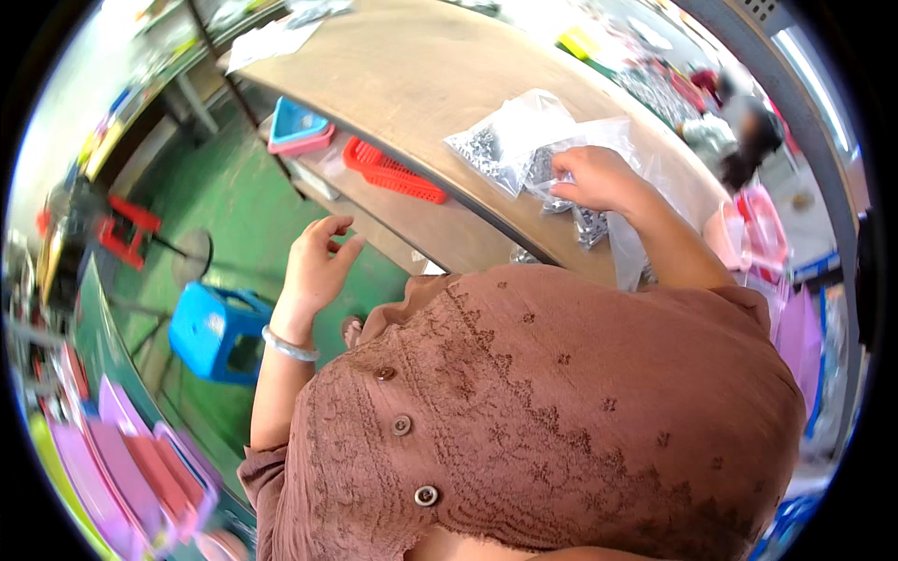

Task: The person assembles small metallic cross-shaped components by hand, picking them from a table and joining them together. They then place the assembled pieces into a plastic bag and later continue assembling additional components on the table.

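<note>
My right hand (599, 179) is at the shelf, its fingers curled onto a clear plastic bag (540, 172) of small silvery metal parts. Beside it lies another clear bag (483, 150) with similar parts, its loose plastic spread toward the back. A further bag of metal parts (590, 227) sits just below the hand, nearer my body. My left hand (316, 260) hangs in the air left of the shelf, holding nothing, with its fingers loosely bent and the thumb apart.
A red plastic basket (393, 171) and a blue tray (297, 122) on a pink one occupy the lower shelf. On the green floor stands a blue stool (217, 332). Purple bins (117, 467) are stacked at lower left; pink baskets (748, 229) stand at right. Another person (748, 140) is farther back.
</note>
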`<state>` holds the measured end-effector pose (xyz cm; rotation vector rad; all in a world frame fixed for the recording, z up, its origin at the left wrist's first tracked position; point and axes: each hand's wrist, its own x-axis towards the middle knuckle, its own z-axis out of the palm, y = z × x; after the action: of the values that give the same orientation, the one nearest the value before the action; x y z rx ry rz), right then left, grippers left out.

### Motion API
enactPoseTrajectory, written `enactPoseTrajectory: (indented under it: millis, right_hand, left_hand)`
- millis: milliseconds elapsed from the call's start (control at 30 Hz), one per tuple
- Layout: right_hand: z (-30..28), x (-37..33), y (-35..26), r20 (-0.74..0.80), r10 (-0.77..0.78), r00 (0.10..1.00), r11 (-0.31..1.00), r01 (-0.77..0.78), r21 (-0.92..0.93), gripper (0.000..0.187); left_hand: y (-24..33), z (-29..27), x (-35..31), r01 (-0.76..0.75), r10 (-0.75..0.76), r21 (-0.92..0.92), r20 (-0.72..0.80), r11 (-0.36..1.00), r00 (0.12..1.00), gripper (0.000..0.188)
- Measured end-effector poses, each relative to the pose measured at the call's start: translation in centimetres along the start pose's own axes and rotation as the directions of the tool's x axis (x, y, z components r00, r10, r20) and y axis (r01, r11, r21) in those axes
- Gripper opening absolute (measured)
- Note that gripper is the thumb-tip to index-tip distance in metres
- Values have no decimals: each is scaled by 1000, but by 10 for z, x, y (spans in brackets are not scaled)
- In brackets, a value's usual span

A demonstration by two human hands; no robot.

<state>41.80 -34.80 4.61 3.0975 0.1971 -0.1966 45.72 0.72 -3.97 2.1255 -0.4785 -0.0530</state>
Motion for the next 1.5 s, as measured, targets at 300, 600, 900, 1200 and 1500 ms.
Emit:
enactPoseTrajectory:
  millis: [300, 600, 900, 1200, 1500]
  right_hand:
    - [29, -8, -29, -211, 443, 871, 896, -434, 91, 19]
    - [52, -7, -53, -463, 560, 688, 828, -492, 270, 25]
    - [60, -23, -45, -518, 489, 701, 871, -418, 257, 16]
    - [46, -19, -49, -471, 608, 639, 789, -555, 264, 7]
    - [-8, 44, -70, -497, 580, 645, 755, -656, 29, 22]
  left_hand:
    - [50, 23, 147, -589, 432, 186, 516, 787, 740, 71]
    - [99, 147, 192, -646, 491, 164, 520, 745, 699, 67]
    - [40, 119, 273, 30, 262, -505, 497, 863, 828, 17]
    - [32, 87, 300, 444, 261, -804, 561, 395, 785, 16]
    - [21, 85, 332, 644, 282, -711, 703, 282, 653, 37]
